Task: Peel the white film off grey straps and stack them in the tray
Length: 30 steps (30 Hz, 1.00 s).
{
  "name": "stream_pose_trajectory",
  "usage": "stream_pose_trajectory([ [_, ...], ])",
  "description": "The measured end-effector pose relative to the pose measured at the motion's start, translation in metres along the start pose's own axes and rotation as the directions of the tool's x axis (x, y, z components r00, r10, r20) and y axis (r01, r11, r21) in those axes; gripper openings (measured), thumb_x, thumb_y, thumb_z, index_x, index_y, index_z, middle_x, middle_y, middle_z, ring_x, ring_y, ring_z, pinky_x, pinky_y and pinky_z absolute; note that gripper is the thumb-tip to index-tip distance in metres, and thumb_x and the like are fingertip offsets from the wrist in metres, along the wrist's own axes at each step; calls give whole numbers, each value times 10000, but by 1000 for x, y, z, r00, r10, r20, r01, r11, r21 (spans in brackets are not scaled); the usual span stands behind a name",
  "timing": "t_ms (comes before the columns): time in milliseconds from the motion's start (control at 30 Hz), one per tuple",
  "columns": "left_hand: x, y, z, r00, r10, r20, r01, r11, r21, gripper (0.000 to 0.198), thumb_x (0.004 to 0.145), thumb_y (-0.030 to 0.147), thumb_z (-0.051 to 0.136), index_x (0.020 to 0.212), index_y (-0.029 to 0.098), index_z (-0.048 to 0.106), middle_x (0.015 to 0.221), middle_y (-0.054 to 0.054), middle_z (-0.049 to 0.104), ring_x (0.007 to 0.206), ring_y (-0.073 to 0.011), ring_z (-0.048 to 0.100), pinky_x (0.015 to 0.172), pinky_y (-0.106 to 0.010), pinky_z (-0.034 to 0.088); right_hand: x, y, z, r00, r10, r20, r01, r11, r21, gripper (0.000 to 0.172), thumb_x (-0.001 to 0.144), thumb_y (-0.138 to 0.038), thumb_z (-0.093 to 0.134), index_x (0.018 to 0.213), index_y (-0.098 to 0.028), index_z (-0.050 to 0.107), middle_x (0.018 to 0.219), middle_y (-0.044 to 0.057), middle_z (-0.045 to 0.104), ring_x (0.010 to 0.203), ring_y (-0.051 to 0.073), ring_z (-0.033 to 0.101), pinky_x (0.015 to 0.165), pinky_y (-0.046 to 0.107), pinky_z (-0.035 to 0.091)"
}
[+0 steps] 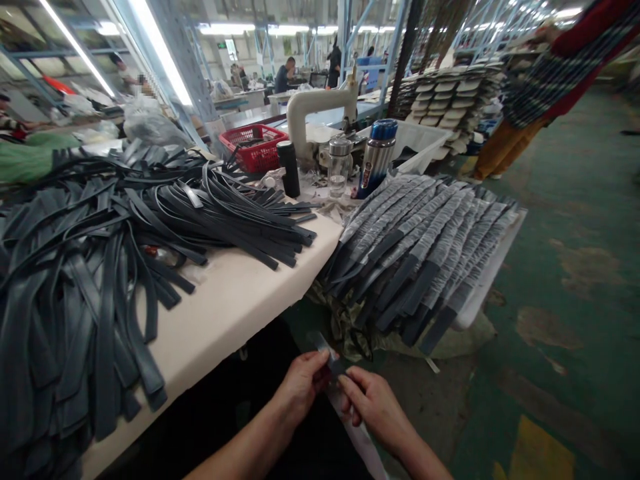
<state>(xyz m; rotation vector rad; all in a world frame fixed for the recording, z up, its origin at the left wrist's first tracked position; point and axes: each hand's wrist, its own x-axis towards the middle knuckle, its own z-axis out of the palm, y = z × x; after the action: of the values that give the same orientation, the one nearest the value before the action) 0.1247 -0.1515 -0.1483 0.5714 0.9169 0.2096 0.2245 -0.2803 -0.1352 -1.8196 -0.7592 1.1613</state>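
Low in front of my lap, both hands hold a dark strap (pixel 337 366) with clear plastic film (pixel 364 445) trailing below it. My left hand (pixel 301 381) pinches the strap near its upper end, thumb on top. My right hand (pixel 369 401) grips it just below, with thumb and fingers closed on the strap and film. Beyond my hands, to the right, lies a stack of straps wrapped in crinkled clear film (pixel 425 247), their dark ends bare. On the left, a large heap of unwrapped dark straps (pixel 100 260) spreads over the pale table (pixel 225 307).
At the table's far side stand a steel flask with a blue lid (pixel 379 157), a glass jar (pixel 339 170), a black bottle (pixel 289 170) and a red basket (pixel 255 143). A beige machine (pixel 320 103) rises behind them. A person (pixel 555 87) stands at the upper right.
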Motion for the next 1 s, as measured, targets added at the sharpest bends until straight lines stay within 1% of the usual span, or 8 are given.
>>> stream_pose_trajectory([
  [100, 8, 8, -12, 998, 10, -58, -11, 1000, -10, 445, 519, 451, 909, 809, 151, 755, 849, -46, 753, 777, -131, 658, 701, -203, 475, -12, 4, -8, 996, 69, 65, -68, 997, -21, 372, 930, -461, 434, 707, -186, 547, 565, -3, 642, 404, 97, 537, 415, 175, 371],
  [200, 9, 4, -13, 999, -20, -50, 20, 1000, -12, 428, 534, 444, 905, 806, 151, 752, 840, -46, 754, 756, -132, 659, 685, -210, 475, -16, 6, -10, 997, 70, 17, -69, 993, -91, 372, 931, -442, 421, 680, -192, 533, 550, -11, 630, 386, 93, 515, 404, 178, 358],
  [367, -2, -7, 1, 997, -63, 38, 63, 998, -13, 418, 531, 416, 908, 763, 110, 743, 771, -61, 742, 699, -148, 656, 682, -236, 493, 0, -5, -6, 999, -48, -25, 45, 994, -103, 376, 953, -435, 419, 707, -191, 565, 588, -3, 649, 455, 124, 585, 466, 201, 439],
  [467, -6, 1, -3, 996, -79, 34, 80, 996, -35, 333, 640, 385, 855, 812, 121, 745, 808, -57, 750, 767, -151, 674, 710, -227, 499, 1, -4, -13, 980, -154, -125, 155, 988, 2, 384, 994, -449, 357, 921, -186, 627, 794, 35, 707, 535, 136, 627, 546, 229, 512],
  [567, -8, 11, -10, 994, -113, 13, 113, 992, -57, 237, 741, 335, 787, 870, 142, 741, 890, -60, 760, 812, -147, 682, 726, -229, 504, -3, 10, -26, 888, -350, -298, 327, 937, -127, 327, 998, -377, 403, 1205, -208, 592, 1135, 99, 688, 830, 185, 704, 802, 301, 568],
  [700, -11, 8, -8, 991, -134, 27, 136, 988, -78, 206, 729, 299, 794, 844, 139, 735, 836, -48, 749, 769, -139, 676, 719, -234, 506, 2, 23, -31, 731, -680, -57, 587, 670, -455, 416, 936, -242, 552, 1348, -297, 548, 1493, 96, 458, 1310, 257, 501, 1062, 401, 457],
  [833, -12, -7, -1, 985, -80, 151, 92, 993, -72, 253, 666, 302, 836, 834, 139, 738, 767, -44, 730, 717, -159, 667, 671, -248, 506, 18, 13, -18, 636, -770, 43, 693, 546, -470, 331, 974, -294, 499, 1281, -353, 609, 1340, 63, 626, 1276, 251, 539, 1038, 431, 469],
  [1000, 9, -4, -8, 947, -147, 287, 198, 967, -158, 80, 780, 293, 728, 794, 217, 748, 730, -53, 743, 706, -215, 699, 663, -315, 563, 24, -10, -21, 662, -749, 29, 732, 638, -237, 401, 963, -566, 410, 1151, -343, 686, 1022, 42, 773, 992, 225, 705, 928, 329, 513],
])
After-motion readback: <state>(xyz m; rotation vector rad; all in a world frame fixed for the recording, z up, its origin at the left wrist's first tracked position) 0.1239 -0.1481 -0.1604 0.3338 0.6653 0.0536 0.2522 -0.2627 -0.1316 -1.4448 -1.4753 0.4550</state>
